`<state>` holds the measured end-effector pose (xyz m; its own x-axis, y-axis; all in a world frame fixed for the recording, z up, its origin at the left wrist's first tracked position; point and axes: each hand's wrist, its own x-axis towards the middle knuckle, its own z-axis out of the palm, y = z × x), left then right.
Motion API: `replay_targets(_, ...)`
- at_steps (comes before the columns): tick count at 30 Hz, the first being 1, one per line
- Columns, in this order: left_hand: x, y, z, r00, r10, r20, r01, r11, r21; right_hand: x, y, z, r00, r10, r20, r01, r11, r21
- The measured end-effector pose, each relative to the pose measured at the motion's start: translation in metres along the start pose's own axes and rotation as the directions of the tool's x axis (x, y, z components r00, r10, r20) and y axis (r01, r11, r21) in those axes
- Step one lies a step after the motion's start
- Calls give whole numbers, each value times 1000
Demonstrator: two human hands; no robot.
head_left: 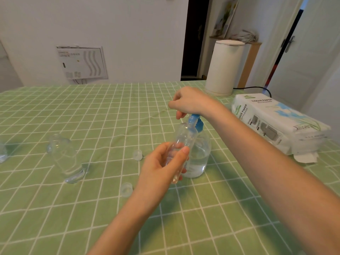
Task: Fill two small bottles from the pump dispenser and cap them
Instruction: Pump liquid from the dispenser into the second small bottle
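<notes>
Green checked cloth (55, 111) covers the table. Well left of the left hand stands a clear bottle (64, 157). Nearer lie a cap (137, 155) just left of the fingers and a second cap (126, 189) beside the wrist. The left hand (161, 168) grasps a small bottle (184, 142), tilted, its mouth up at the blue pump (196, 122). The right hand (189, 103) sits on that pump, fingers curled over it, with the dispenser (200, 155) standing below. Right of the forearm lies a tissue pack (276, 122), and beyond the hand stands a white canister (224, 67).
</notes>
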<state>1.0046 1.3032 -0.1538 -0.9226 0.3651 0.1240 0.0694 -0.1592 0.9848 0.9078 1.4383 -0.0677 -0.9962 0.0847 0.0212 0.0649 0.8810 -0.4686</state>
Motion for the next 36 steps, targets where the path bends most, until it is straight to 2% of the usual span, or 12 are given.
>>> replay_targets(5, 0, -1, 0, 1000, -8, -6, 8, 1000, 6, 1, 2, 2, 1000, -5, -13, 5, 1000, 9)
replay_targets(13, 3, 4, -1, 1000, 22, 3, -22, 1000, -7, -1, -7, -11, 992, -47, -116, 40, 997, -63)
replay_targets(25, 0, 0, -3, 1000, 0, 5, 0, 999, 41, -1, 1, 0, 1000, -21, -9, 21, 999, -25)
replay_targets(36, 5, 7, -9, 999, 23, 24, -25, 995, 94, -3, -2, -3, 996, -32, -89, 33, 999, 8)
